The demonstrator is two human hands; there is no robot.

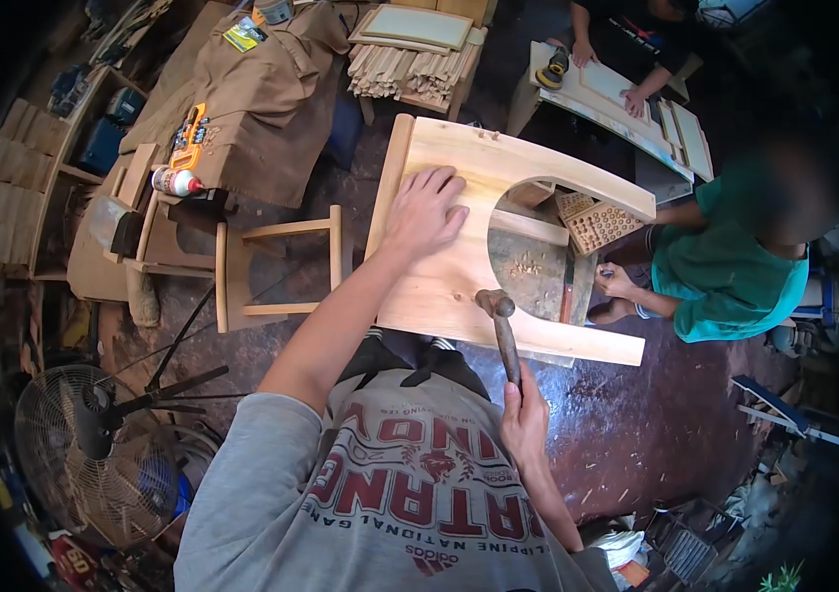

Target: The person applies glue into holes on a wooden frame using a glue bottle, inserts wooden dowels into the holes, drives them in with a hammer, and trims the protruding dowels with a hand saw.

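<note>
A pale wooden panel (429,296) with a large curved cut-out lies in front of me, with a rounded rail (392,183) along its left edge. My left hand (426,212) rests on the panel near that rail, its fingers spread and holding nothing. Wrapped round the handle of a hammer (506,335) is my right hand (525,409), near the panel's front edge. The hammer's head is over the panel, left of the cut-out's lower part. Small wooden pegs (486,134) lie at the panel's far edge.
On the right a person in a green shirt (725,276) sits close to the panel, beside a box of dowels (602,225). Another person works at a table (577,94) behind. A wooden frame (286,229) stands left, a fan (94,434) at lower left.
</note>
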